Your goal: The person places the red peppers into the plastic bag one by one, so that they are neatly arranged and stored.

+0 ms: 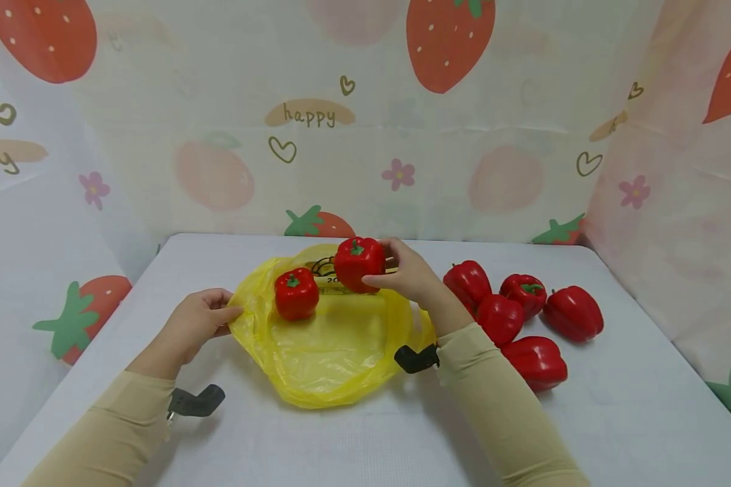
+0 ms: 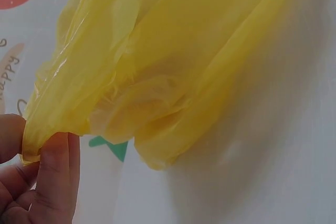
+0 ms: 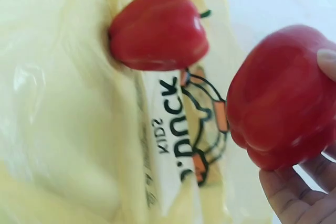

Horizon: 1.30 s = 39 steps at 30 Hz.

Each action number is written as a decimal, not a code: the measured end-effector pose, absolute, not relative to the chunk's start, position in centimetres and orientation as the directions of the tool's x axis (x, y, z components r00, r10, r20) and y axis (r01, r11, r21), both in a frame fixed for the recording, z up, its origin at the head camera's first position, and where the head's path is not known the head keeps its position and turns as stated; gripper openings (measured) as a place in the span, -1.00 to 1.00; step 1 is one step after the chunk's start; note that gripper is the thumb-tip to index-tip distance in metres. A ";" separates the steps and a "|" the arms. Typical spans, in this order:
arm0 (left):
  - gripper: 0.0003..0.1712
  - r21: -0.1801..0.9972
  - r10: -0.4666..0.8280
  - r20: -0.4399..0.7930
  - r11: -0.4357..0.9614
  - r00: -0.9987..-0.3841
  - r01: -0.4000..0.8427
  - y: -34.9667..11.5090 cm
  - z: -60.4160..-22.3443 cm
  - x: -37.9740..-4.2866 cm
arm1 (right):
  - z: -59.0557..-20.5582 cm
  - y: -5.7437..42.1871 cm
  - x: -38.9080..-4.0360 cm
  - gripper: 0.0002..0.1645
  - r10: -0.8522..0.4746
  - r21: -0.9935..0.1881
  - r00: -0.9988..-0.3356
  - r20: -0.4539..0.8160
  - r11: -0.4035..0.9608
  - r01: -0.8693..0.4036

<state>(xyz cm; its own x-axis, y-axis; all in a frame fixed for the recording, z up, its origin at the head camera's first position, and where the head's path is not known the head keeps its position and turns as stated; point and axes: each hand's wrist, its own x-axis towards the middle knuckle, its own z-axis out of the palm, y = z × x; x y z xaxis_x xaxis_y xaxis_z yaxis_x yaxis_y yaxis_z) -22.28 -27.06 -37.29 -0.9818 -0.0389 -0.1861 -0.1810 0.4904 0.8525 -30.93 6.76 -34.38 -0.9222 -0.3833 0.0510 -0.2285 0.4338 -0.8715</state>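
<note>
A yellow plastic bag [image 1: 329,358] lies spread on the table with its mouth wide. My left hand [image 1: 195,325] pinches the bag's left rim between thumb and fingers; the left wrist view shows the thin film [image 2: 105,66] lifted there. Inside the bag, toward the left, stands one red bell pepper [image 1: 296,295] with a green stem. My right hand [image 1: 411,274] grips another red bell pepper [image 1: 359,264] above the bag's far part. In the right wrist view this held pepper [image 3: 283,98] is beside the printed drawing and lettering, apart from the first pepper [image 3: 160,30].
Several more red bell peppers [image 1: 501,318] sit clustered on the white table [image 1: 633,406] to the right, partly behind my right forearm. A patterned cloth [image 1: 365,149] with strawberries and hearts hangs behind the table and along its sides. Black wrist mounts [image 1: 196,400] stick out from both sleeves.
</note>
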 end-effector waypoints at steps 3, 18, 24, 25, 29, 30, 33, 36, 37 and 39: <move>-0.58 0.850 -0.038 -0.189 0.493 -0.981 -0.183 -27.0 -37.2 -22.2 | -34.8 5.9 -31.0 -0.25 -0.371 -0.885 -0.928 0.032 0.421 -0.199; -0.64 0.869 -0.020 -0.159 0.473 -0.987 -0.149 -27.1 -36.9 -22.0 | -37.0 3.3 -30.8 -0.27 -0.266 -0.904 -0.963 -0.052 0.422 -0.068; -0.63 0.867 -0.026 -0.164 0.472 -0.986 -0.157 -27.1 -36.8 -21.9 | -37.8 2.9 -30.9 -0.27 -0.241 -0.894 -0.968 -0.068 0.445 -0.048; -0.63 0.866 -0.027 -0.164 0.474 -0.986 -0.157 -27.2 -36.8 -21.8 | -37.9 2.8 -30.9 -0.26 -0.239 -0.893 -0.968 -0.072 0.449 -0.044; -0.64 0.862 -0.029 -0.166 0.482 -0.986 -0.159 -27.2 -37.0 -21.9 | -38.4 2.7 -31.1 -0.26 -0.238 -0.896 -0.968 -0.076 0.443 -0.038; -0.63 0.862 -0.027 -0.164 0.481 -0.986 -0.157 -27.2 -37.0 -21.9 | -38.5 2.7 -31.0 -0.26 -0.238 -0.895 -0.968 -0.076 0.443 -0.039; -0.62 0.864 -0.022 -0.160 0.480 -0.987 -0.151 -27.2 -37.0 -21.9 | -38.8 2.6 -31.0 -0.26 -0.240 -0.888 -0.967 -0.083 0.459 -0.038; -0.62 0.866 -0.019 -0.158 0.477 -0.987 -0.148 -27.1 -36.9 -21.9 | -39.0 2.5 -31.0 -0.24 -0.244 -0.873 -0.965 -0.095 0.487 -0.037; -0.63 0.867 -0.019 -0.158 0.476 -0.987 -0.148 -27.1 -37.0 -21.9 | -39.1 2.4 -31.0 -0.22 -0.245 -0.870 -0.964 -0.100 0.493 -0.036; -0.63 0.869 -0.019 -0.156 0.473 -0.988 -0.146 -27.2 -37.1 -22.0 | -39.3 2.4 -31.1 -0.20 -0.249 -0.867 -0.963 -0.103 0.497 -0.036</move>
<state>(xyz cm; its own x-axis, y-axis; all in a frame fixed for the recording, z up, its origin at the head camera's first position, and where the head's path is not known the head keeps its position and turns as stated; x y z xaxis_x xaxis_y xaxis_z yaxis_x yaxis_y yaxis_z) -22.00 -27.15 -37.06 -0.9877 -0.0188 -0.1555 -0.1458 0.4733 0.8688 -31.09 2.41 -39.26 -0.9631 -0.2488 -0.1030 -0.0355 0.4967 -0.8672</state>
